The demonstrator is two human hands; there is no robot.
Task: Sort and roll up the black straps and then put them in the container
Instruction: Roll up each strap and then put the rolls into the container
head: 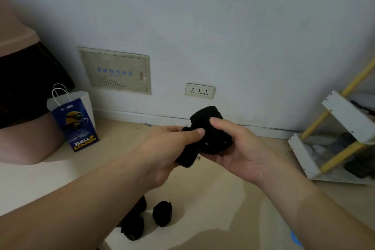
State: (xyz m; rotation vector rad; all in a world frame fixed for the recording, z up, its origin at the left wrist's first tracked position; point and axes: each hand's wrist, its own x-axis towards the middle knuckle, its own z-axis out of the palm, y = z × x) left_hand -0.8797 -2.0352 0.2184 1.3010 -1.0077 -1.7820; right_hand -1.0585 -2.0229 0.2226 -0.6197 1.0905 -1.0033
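Observation:
A black strap (211,134), partly wound into a thick roll, is held above the floor in front of the wall. My left hand (166,148) pinches its lower end with thumb on top. My right hand (237,148) cups the rolled part, thumb pressed on its top. On the floor below lie three rolled black straps: one (162,213) in plain sight, one (133,228) beside my left forearm, one (142,205) half hidden behind that arm. I cannot see a container for the straps with certainty.
A blue and white paper gift bag (75,119) stands by the wall at left, beside another person's bare leg (24,142). A white shelf with yellow rods (332,138), holding dark items, stands at right. A wall socket (199,90) sits above the skirting board.

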